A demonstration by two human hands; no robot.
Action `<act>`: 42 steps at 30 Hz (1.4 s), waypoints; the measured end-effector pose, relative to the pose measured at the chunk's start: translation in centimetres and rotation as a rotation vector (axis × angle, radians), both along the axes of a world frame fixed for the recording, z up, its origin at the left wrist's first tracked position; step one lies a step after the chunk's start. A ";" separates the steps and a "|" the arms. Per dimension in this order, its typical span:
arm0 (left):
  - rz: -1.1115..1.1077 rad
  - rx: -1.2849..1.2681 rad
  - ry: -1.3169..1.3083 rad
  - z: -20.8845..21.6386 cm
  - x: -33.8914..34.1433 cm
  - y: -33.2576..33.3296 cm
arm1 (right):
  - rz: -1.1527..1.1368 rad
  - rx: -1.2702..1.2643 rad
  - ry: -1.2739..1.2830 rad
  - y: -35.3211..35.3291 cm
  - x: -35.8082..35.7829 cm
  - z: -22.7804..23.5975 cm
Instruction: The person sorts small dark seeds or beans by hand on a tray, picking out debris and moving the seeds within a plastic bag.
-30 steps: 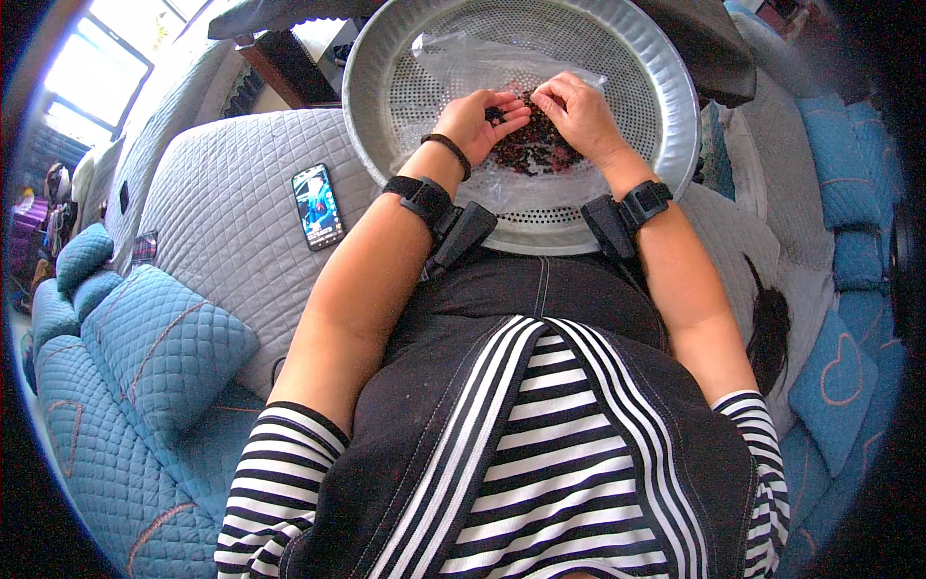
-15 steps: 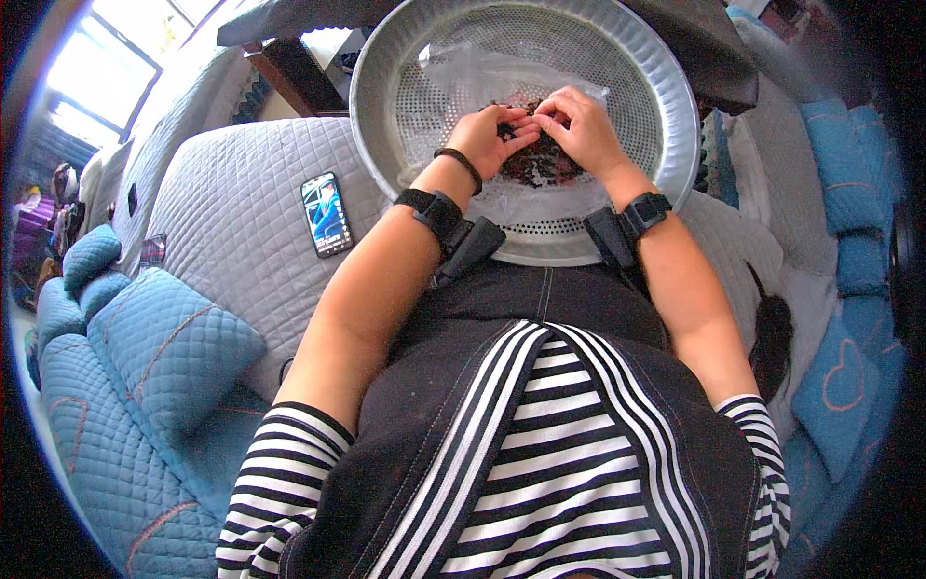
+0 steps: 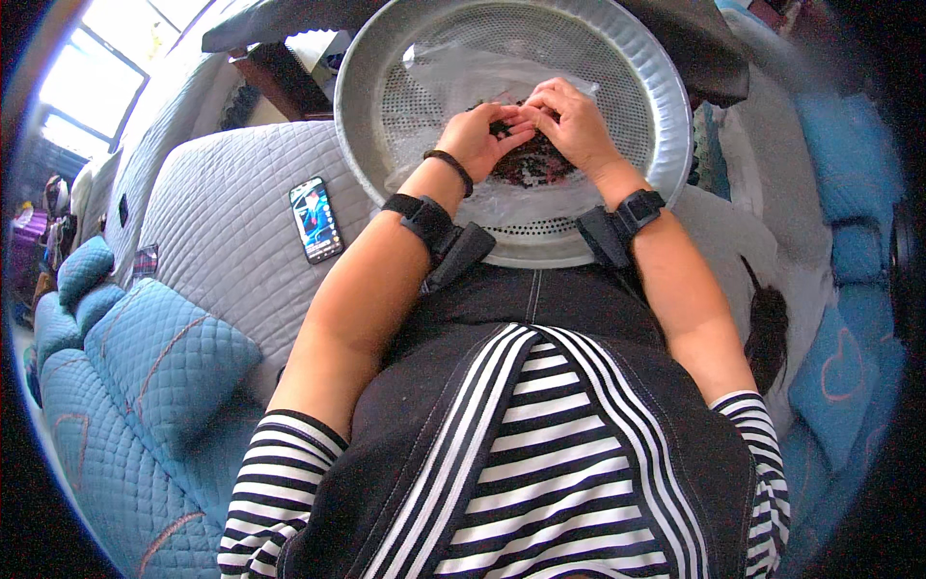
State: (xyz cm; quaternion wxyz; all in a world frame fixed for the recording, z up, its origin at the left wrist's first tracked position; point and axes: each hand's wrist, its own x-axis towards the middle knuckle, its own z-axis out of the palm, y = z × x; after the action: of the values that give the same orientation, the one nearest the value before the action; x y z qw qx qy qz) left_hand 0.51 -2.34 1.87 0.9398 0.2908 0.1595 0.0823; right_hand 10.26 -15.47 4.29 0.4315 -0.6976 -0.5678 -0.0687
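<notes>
A wide round metal tray (image 3: 667, 154) with a perforated bottom rests at my lap. Inside it lies a clear plastic sheet or bag (image 3: 444, 82), bearing a heap of small dark reddish-brown bits (image 3: 533, 172) too fine to name. Above the heap, my left hand (image 3: 473, 140) is cupped palm-up, fingers curled around some of the dark bits. My right hand (image 3: 576, 125) meets it from the other side, thumb and fingers pinched together at the left fingertips. Whatever sits in that pinch is hidden.
On the grey quilted cover (image 3: 231, 193) to the left lies a lit phone (image 3: 315, 220). Blue quilted cushions (image 3: 169, 347) stand farther left, and more blue padding (image 3: 839, 372) is at the right. A dark brown furniture edge (image 3: 699, 72) rises behind the tray.
The view has shifted slightly, moving the whole scene a little left. Both hands stay together over the heap, with the fingers only slightly rearranged.
</notes>
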 end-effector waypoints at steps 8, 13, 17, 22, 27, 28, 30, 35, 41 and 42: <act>-0.031 -0.079 -0.058 -0.8 -0.1 0.7 | 0.033 0.037 -0.065 0.3 -0.3 0.3; 0.095 -0.020 0.038 0.2 -0.5 0.6 | 0.249 -0.163 0.039 -0.1 0.3 -0.1; 0.158 -0.017 0.043 0.7 -0.6 0.4 | 0.274 -0.575 0.070 -0.8 -0.3 0.2; 0.175 0.006 0.064 -0.4 -1.0 1.3 | 0.336 -0.691 -0.047 -0.4 -0.7 0.6; 0.154 -0.017 0.053 -0.1 -0.9 1.0 | 0.302 -0.700 -0.206 -0.6 -1.3 0.4; 0.158 -0.014 0.055 -0.1 -0.8 1.1 | 0.285 -0.704 -0.227 -0.6 -1.3 0.5; 0.137 -0.013 0.053 -0.2 -0.7 1.1 | 0.281 -0.714 -0.224 -0.5 -1.3 0.2; 0.142 -0.004 0.059 -0.1 -0.7 0.9 | 0.270 -0.744 -0.176 -0.2 -1.0 -0.4; 0.119 -0.003 0.065 0.0 -0.7 0.8 | 0.221 -0.585 -0.166 -0.2 0.2 -0.9; 0.110 0.021 0.069 0.0 -0.7 0.8 | 0.168 -0.507 -0.164 -0.2 0.2 -0.9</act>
State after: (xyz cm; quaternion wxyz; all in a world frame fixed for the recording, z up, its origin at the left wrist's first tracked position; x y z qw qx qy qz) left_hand -0.22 -1.51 1.86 0.9246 0.2943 0.2067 0.1256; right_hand 10.49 -15.70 3.37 0.2000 -0.7257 -0.6559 0.0554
